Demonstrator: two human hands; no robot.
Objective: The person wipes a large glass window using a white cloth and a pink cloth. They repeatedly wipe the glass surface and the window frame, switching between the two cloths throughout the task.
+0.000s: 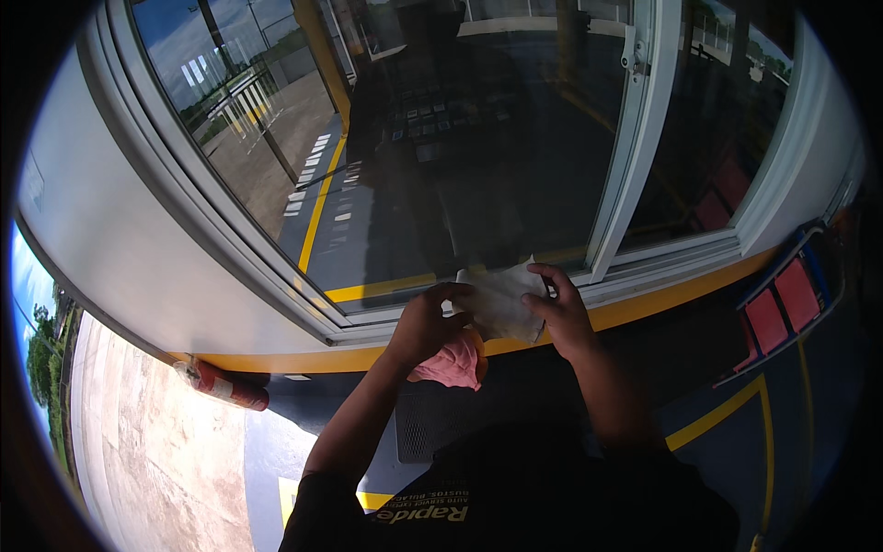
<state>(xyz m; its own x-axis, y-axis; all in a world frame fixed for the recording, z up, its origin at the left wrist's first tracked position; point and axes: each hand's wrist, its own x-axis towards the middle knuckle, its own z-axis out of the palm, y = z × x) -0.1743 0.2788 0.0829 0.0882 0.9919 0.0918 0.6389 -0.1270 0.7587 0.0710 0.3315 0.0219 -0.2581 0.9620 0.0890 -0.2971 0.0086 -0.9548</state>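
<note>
Between my two hands a folded, greyish-white cloth or paper sheet [500, 297] is stretched out in front of the window. My left hand [431, 324] grips its left edge with thumb and fingers. At the other side, my right hand [562, 310] pinches the sheet's right edge. A crumpled pink cloth [452, 362] hangs just below my left hand; whether that hand also holds it is partly hidden. Behind the sheet stands the sliding window's large glass pane [483, 172], with reflections across it.
A white sliding frame [631, 152] with a latch [636, 62] divides the glass. A yellow ledge [621, 314] runs beneath the sill. At lower left lies a red fire extinguisher [231, 388]. Red-padded chairs [766, 321] stand at right. A dark perforated mat [417, 428] lies on the floor.
</note>
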